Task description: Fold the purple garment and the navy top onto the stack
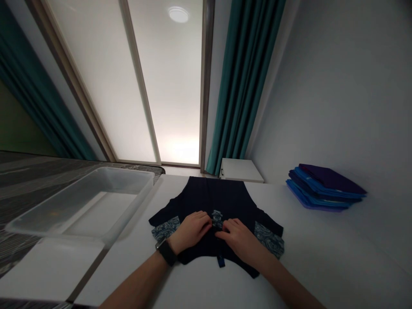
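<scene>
A dark navy garment (pixel 222 193) with blue paisley sleeve ends lies spread on the white table, its curved neckline toward me and a small dark tab at that edge. At its middle is a small paisley-patterned piece (pixel 217 216), which looks like a bow or knot. My left hand (pixel 195 229), with a black watch on the wrist, has its fingers closed at the left side of this piece. From the right, my right hand (pixel 240 240) pinches at the same spot, thumb below the fingers. The fingertips partly hide what they grip.
On the left stands a translucent plastic bin (pixel 128 221), partly over the table edge. A stack of folded blue and purple clothing (pixel 325 189) lies at the right, near the wall. Beyond the table are a white cabinet (pixel 241 169), teal curtains (pixel 247 86) and frosted sliding doors (pixel 170 86).
</scene>
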`<state>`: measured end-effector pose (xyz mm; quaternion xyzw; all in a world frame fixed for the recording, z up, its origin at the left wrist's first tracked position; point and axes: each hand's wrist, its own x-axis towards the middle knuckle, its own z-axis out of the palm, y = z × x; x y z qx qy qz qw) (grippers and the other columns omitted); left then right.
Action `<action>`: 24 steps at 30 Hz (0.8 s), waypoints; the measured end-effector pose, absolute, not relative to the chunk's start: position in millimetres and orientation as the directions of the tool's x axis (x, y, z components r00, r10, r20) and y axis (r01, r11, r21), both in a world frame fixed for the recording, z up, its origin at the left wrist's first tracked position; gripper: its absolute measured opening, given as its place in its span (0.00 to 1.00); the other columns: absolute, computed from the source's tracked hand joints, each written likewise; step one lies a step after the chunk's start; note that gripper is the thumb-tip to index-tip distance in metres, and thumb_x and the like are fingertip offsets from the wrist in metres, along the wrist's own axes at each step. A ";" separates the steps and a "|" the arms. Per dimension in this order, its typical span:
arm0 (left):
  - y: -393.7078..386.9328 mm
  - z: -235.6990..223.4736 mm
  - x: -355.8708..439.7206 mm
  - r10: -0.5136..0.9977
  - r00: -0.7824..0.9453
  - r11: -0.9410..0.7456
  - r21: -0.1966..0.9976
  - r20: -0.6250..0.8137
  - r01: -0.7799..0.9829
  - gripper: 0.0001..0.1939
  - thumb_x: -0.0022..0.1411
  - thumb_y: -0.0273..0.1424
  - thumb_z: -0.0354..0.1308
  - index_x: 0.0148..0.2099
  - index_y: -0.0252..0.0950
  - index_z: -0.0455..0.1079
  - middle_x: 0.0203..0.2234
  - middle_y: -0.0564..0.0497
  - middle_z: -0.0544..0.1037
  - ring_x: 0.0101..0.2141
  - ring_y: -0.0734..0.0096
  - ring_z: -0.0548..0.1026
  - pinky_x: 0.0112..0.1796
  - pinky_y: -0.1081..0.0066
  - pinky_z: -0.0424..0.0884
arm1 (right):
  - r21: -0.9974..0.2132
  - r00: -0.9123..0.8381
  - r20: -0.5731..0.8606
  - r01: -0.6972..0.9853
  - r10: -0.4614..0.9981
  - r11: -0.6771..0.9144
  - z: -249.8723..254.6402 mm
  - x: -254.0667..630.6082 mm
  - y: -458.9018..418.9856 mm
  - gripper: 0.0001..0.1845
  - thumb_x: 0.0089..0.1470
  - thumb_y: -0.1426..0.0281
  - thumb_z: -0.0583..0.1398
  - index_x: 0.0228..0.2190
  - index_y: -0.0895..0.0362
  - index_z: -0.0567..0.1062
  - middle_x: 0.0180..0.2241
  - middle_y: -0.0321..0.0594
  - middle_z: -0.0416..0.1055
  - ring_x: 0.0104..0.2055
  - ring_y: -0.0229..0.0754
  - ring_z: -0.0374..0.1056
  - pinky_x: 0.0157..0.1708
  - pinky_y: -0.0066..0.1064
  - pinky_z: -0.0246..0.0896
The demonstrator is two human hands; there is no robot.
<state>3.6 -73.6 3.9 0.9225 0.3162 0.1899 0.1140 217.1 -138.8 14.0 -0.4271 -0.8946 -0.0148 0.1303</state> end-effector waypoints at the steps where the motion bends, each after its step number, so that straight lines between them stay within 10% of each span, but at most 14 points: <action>1: -73.3 3.6 3.5 0.629 0.726 -0.771 0.338 0.278 0.539 0.09 0.70 0.30 0.48 0.38 0.37 0.69 0.33 0.51 0.73 0.36 0.68 0.71 0.39 0.69 0.67 | -0.054 -0.630 0.227 0.754 0.743 0.655 16.3 214.8 -136.2 0.15 0.60 0.79 0.54 0.41 0.51 0.75 0.35 0.38 0.69 0.39 0.42 0.64 0.43 0.35 0.59; 24: -72.4 2.4 5.1 0.651 0.705 -0.747 0.400 0.280 0.531 0.06 0.68 0.27 0.51 0.38 0.37 0.68 0.34 0.51 0.74 0.36 0.67 0.71 0.39 0.69 0.66 | -0.081 -0.684 -0.018 0.728 0.729 0.681 39.4 199.7 -126.2 0.08 0.56 0.79 0.55 0.33 0.55 0.73 0.34 0.38 0.74 0.37 0.40 0.68 0.43 0.33 0.55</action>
